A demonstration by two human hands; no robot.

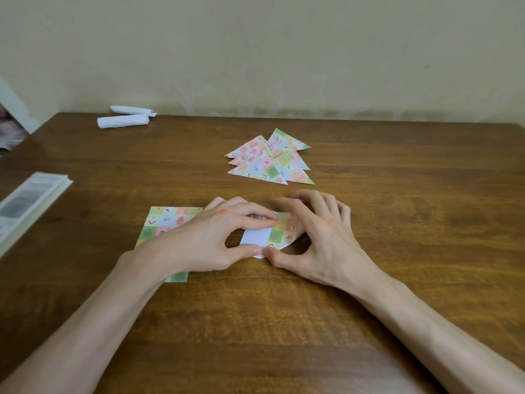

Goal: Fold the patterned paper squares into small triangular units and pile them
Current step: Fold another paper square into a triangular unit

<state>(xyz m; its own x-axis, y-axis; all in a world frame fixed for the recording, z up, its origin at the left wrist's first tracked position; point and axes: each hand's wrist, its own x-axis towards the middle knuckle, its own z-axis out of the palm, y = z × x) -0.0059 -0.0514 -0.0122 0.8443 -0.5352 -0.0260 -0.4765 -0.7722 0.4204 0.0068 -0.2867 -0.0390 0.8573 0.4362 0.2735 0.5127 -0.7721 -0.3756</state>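
A partly folded patterned paper [279, 233] lies on the wooden table [397, 209], its white underside showing in the middle. My left hand [210, 240] pinches its left part between thumb and forefinger. My right hand [318, 237] pinches its right part, thumb at the near edge and fingers curled over the far edge. A stack of flat patterned paper squares [163, 223] lies under my left hand and wrist. Beyond my hands sits a pile of several folded patterned triangles [270, 162].
Two folded white paper rolls [125, 118] lie at the table's far left edge. An open book or booklet [25, 203] rests at the left side. A plain wall stands behind the table.
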